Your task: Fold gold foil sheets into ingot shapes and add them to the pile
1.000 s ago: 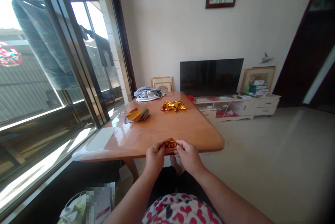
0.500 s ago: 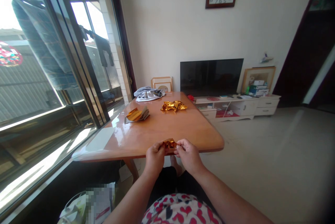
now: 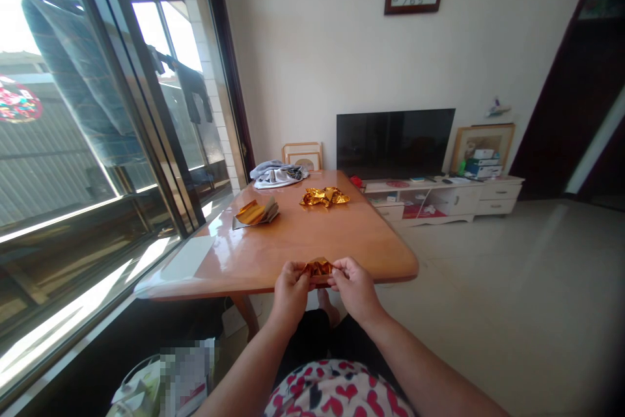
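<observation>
A small piece of gold foil paper (image 3: 317, 269) is pinched between both my hands at the near edge of the wooden table (image 3: 312, 235). My left hand (image 3: 290, 290) grips its left side with closed fingers. My right hand (image 3: 356, 287) grips its right side, fingers curled. Farther back on the table lie a pile of folded gold foil pieces (image 3: 325, 196) and a stack of gold paper sheets (image 3: 254, 213).
A bundle of grey cloth (image 3: 277, 174) lies at the table's far end by a picture frame (image 3: 303, 155). A large window (image 3: 97, 111) runs along the left. A TV (image 3: 394, 142) on a low white cabinet (image 3: 444, 196) stands against the far wall.
My hands have drawn slightly closer together around the foil paper; otherwise nothing has moved.
</observation>
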`<state>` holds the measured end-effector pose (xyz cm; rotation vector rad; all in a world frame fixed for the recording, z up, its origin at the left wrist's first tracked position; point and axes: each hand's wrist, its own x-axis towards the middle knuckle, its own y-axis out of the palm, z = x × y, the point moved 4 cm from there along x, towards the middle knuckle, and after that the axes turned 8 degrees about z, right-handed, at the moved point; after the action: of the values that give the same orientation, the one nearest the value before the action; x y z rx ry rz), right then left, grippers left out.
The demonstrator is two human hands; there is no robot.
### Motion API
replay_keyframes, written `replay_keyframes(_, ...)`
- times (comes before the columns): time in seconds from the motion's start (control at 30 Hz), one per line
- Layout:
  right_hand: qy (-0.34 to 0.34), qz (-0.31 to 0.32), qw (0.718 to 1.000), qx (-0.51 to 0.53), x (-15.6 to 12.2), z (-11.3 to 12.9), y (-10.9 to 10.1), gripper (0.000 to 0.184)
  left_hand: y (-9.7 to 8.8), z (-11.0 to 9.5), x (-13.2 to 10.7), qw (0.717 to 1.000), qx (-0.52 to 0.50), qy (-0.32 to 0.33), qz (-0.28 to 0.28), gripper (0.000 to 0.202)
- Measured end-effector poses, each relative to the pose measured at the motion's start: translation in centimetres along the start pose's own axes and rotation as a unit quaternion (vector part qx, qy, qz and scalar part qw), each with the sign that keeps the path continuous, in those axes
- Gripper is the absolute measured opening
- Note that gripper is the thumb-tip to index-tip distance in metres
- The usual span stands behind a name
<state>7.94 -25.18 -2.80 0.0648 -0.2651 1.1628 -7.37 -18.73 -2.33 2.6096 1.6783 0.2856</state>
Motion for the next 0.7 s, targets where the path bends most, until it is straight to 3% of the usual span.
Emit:
replay_keyframes(0.37, -0.017, 0.021, 0.999, -0.031, -0.08, -0.09, 0.09, 0.018, 0.19, -0.41, 0.1, 1.0, -0.003, 0.003, 0.024, 0.015)
replay_keyframes(0.7, -0.006, 0.015, 1.0, -0.026, -0.04, -0.34, -0.06, 0.02, 0.06, -0.19, -0.01, 1.0, 0.002, 0.007, 0.015, 0.019)
